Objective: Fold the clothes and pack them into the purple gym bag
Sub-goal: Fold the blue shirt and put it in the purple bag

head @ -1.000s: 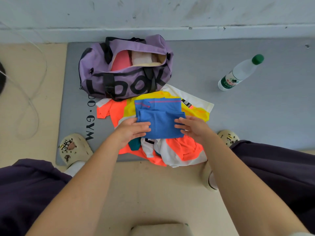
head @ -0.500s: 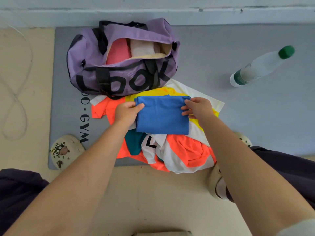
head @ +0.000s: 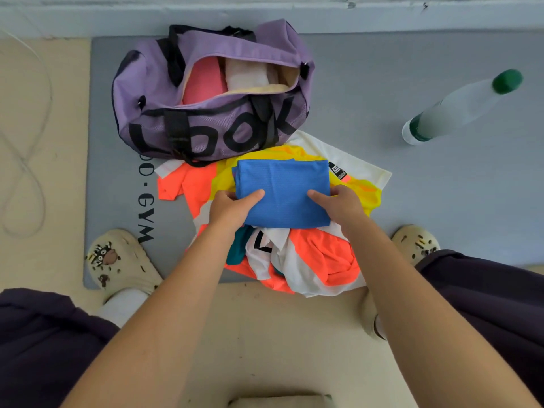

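Note:
A folded blue garment (head: 284, 189) lies on top of a pile of orange, yellow and white clothes (head: 318, 260). My left hand (head: 231, 207) grips its near left side, thumb on top. My right hand (head: 338, 206) grips the near right side the same way. Behind the pile stands the purple gym bag (head: 212, 92), its zip open, with a pink piece and a cream piece folded inside.
Everything rests on a grey gym mat (head: 441, 187) against the wall. A water bottle with a green cap (head: 459, 108) stands on the mat at the right. My cream clogs (head: 120, 260) flank the pile. A thin cable (head: 26, 160) loops on the floor at left.
The blue garment got one more fold away from me and is now a compact rectangle. Both hands slid from its far corners back to the near sides.

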`<move>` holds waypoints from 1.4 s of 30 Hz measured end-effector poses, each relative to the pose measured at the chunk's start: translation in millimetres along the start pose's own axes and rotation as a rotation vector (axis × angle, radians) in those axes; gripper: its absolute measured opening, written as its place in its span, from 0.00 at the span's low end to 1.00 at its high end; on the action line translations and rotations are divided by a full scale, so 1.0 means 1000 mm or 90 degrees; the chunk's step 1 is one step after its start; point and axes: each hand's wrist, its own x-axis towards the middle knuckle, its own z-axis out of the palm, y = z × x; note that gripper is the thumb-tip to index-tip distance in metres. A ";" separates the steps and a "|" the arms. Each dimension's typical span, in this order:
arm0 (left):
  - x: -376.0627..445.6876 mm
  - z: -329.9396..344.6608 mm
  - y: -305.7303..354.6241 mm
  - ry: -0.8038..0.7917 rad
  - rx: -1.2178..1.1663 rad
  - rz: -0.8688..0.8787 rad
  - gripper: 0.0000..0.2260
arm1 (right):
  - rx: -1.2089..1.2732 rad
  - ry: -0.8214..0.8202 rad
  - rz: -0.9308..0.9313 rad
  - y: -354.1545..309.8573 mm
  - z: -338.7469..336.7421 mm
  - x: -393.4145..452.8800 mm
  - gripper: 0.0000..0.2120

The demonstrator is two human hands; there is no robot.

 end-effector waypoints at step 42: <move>0.152 -0.111 0.143 -0.076 0.038 0.229 0.15 | -0.049 -0.135 -0.237 -0.232 0.025 0.111 0.17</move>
